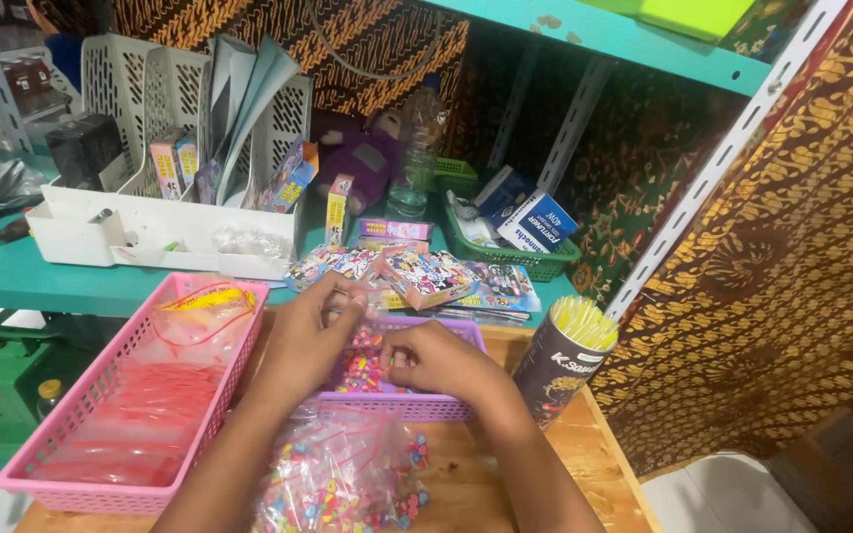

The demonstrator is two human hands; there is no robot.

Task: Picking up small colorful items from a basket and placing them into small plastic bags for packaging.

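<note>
- Your left hand [303,341] sits over the near-left corner of the purple basket [446,405]; its fingers are curled in, thumb and forefinger pinched together near the far rim on something too small to make out; you cannot tell what it is.
- Your right hand [441,360] rests inside the same basket, fingers bent down onto the small coloured beads [359,370]; the fingertips touch or pinch among them, but whether they hold one is not clear.
- The beads lie in a heap on the basket floor between your two hands; the basket stands on the wooden table [584,464], its near wall just in front of your wrists.
- Just beside the basket on the left stands a pink basket [71,424], holding clear zip bags with red seals [165,395]; its right wall runs along your left forearm, so that side is tight.
- Below your wrists lie filled bags of beads [348,484], touching the purple basket's near wall.
- To the right a dark cup of yellow straws [565,360] stands near your right forearm; past it the table edge is near.
- Beyond the far rim, small printed boxes [426,276] crowd the teal shelf [12,276]; the clearest room lies on the bare wood at the near right.
</note>
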